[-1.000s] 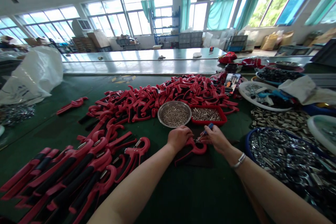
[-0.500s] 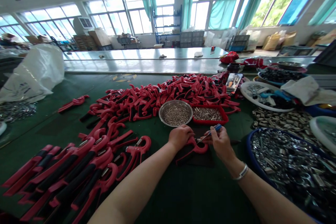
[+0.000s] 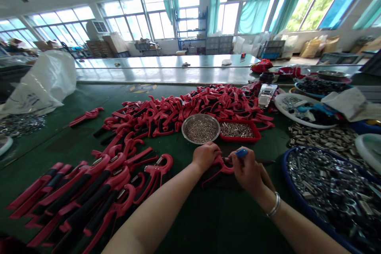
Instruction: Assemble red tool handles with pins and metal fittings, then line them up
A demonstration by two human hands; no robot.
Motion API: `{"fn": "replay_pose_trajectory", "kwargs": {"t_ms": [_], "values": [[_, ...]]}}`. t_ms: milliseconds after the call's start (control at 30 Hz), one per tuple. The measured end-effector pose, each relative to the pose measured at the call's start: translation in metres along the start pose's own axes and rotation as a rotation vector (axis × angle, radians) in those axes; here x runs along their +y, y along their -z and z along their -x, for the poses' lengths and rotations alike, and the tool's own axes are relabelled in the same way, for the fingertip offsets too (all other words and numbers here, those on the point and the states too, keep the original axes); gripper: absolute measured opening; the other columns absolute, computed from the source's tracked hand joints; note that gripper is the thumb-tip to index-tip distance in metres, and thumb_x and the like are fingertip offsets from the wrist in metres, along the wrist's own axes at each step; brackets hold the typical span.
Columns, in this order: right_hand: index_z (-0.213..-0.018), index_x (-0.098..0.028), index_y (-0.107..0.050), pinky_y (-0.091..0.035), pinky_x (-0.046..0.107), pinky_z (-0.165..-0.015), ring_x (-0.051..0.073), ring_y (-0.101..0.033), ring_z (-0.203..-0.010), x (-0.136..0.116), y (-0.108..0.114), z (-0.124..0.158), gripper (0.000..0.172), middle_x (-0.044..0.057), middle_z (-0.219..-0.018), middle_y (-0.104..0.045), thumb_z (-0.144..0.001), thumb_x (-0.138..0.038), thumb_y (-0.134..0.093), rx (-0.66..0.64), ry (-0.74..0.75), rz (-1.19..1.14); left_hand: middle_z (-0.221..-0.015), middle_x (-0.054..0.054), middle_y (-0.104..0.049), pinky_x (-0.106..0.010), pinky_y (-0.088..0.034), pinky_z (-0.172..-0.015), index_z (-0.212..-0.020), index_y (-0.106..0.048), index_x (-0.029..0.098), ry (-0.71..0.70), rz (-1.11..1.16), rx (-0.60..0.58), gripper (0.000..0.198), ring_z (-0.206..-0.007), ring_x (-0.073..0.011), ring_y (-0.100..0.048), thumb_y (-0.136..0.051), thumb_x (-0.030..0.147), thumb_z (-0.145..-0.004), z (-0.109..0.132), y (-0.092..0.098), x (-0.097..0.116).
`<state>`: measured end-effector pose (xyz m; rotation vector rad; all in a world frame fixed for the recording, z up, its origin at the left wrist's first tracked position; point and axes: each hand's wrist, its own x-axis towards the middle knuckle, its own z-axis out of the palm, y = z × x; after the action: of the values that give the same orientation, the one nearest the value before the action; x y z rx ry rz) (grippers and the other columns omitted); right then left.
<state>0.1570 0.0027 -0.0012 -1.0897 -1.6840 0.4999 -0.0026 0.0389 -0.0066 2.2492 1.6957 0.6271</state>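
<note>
Two hands sit below a steel bowl of screws [image 3: 201,115]: left hand [image 3: 206,156] grips a red hooked tool [image 3: 222,167], right hand [image 3: 246,171] pinches a blue-handled screwdriver [image 3: 241,152].

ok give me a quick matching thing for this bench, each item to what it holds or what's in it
Items
1 left hand
2 right hand
3 round steel bowl
4 blue-rimmed basin

Matches
A holds a blue-handled screwdriver
B heaped with shiny metal fittings
C on a red hooked handle
D filled with tiny metal pieces

Pairs
1-C, 2-A, 3-D, 4-B
</note>
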Motion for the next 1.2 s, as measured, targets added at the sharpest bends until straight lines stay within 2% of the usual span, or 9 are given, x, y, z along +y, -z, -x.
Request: {"fn": "replay_pose_trajectory", "kwargs": {"t_ms": [67, 233, 433, 500, 600, 700, 767, 967, 1200], "values": [[-0.097, -0.022, -0.038, -0.054, 0.032, -0.059, 0.02, -0.066, -0.068, -0.002, -0.001, 0.003, 0.02, 0.006, -0.079, -0.064, -0.084, -0.034, -0.047, -0.017, 0.06, 0.041, -0.093, 0.001, -0.063, -0.021, -0.041, -0.066, -0.085, -0.065, 0.025, 0.001, -0.005, 0.005, 0.022, -0.08, -0.012, -0.058, -0.05, 0.04, -0.083, 0.0, -0.001, 0.0], [-0.091, -0.022, -0.036, -0.054, 0.03, -0.053, 0.017, -0.064, -0.058, -0.006, -0.005, -0.004, 0.018, 0.003, -0.072, -0.062, -0.086, -0.037, -0.044, 0.047, -0.151, -0.094, -0.091, 0.002, -0.062, -0.021, -0.041, -0.063, -0.084, -0.066, 0.025, 0.008, -0.019, 0.013, 0.021, -0.078, -0.0118, -0.058, -0.05, 0.04, -0.083, 0.001, -0.002, 0.001], [-0.093, -0.024, -0.04, -0.055, 0.034, -0.063, 0.019, -0.065, -0.069, -0.011, -0.006, 0.005, 0.023, 0.004, -0.08, -0.062, -0.081, -0.039, -0.052, 0.061, -0.156, -0.142, -0.091, 0.002, -0.062, -0.021, -0.041, -0.061, -0.084, -0.066, 0.026, 0.022, -0.019, 0.01, 0.022, -0.076, -0.0124, -0.058, -0.05, 0.04, -0.083, 0.001, -0.001, 0.002], [-0.093, -0.025, -0.039, -0.055, 0.035, -0.065, 0.019, -0.065, -0.071, -0.006, -0.006, 0.008, 0.026, 0.003, -0.084, -0.062, -0.079, -0.041, -0.054, 0.108, -0.258, -0.262, -0.091, 0.002, -0.062, -0.021, -0.041, -0.062, -0.084, -0.066, 0.025, 0.025, -0.008, 0.007, 0.022, -0.077, -0.0126, -0.058, -0.05, 0.04, -0.083, 0.001, -0.002, 0.002], [-0.088, -0.024, -0.036, -0.056, 0.033, -0.053, 0.017, -0.064, -0.059, 0.004, -0.008, 0.006, 0.033, -0.001, -0.075, -0.062, -0.076, -0.049, -0.055, 0.207, -0.537, -0.477, -0.093, 0.001, -0.062, -0.021, -0.041, -0.065, -0.084, -0.066, 0.024, 0.043, 0.011, -0.006, 0.021, -0.08, -0.0127, -0.058, -0.051, 0.039, -0.083, 0.0, -0.002, 0.002], [-0.088, -0.023, -0.037, -0.056, 0.031, -0.047, 0.017, -0.064, -0.055, 0.008, -0.012, 0.002, 0.038, -0.002, -0.071, -0.062, -0.072, -0.049, -0.06, 0.059, -0.652, -0.556, -0.094, 0.001, -0.062, -0.021, -0.041, -0.066, -0.085, -0.066, 0.024, 0.048, 0.018, -0.02, 0.021, -0.081, -0.0129, -0.058, -0.051, 0.039, -0.083, 0.001, -0.001, 0.002], [-0.09, -0.023, -0.038, -0.056, 0.031, -0.046, 0.017, -0.064, -0.056, 0.007, -0.012, -0.001, 0.039, -0.002, -0.074, -0.062, -0.072, -0.047, -0.062, -0.054, -0.644, -0.574, -0.094, 0.001, -0.062, -0.022, -0.041, -0.066, -0.086, -0.065, 0.024, 0.036, 0.015, -0.019, 0.021, -0.081, -0.0127, -0.058, -0.05, 0.038, -0.084, 0.001, 0.0, 0.002], [-0.09, -0.022, -0.038, -0.056, 0.03, -0.052, 0.015, -0.064, -0.059, 0.005, 0.003, -0.01, 0.035, -0.002, -0.076, -0.062, -0.075, -0.047, -0.058, 0.148, -0.488, -0.524, -0.093, 0.003, -0.063, -0.022, -0.04, -0.064, -0.084, -0.065, 0.024, 0.023, 0.022, 0.004, 0.021, -0.079, -0.0123, -0.058, -0.051, 0.04, -0.083, 0.0, -0.003, 0.0], [-0.091, -0.023, -0.039, -0.056, 0.035, -0.058, 0.018, -0.065, -0.063, 0.0, 0.005, -0.004, 0.031, 0.002, -0.08, -0.063, -0.078, -0.046, -0.055, 0.089, -0.355, -0.325, -0.094, 0.003, -0.062, -0.022, -0.04, -0.063, -0.085, -0.066, 0.025, 0.047, 0.01, -0.012, 0.022, -0.08, -0.0119, -0.058, -0.05, 0.041, -0.083, 0.0, -0.003, 0.0]]}}
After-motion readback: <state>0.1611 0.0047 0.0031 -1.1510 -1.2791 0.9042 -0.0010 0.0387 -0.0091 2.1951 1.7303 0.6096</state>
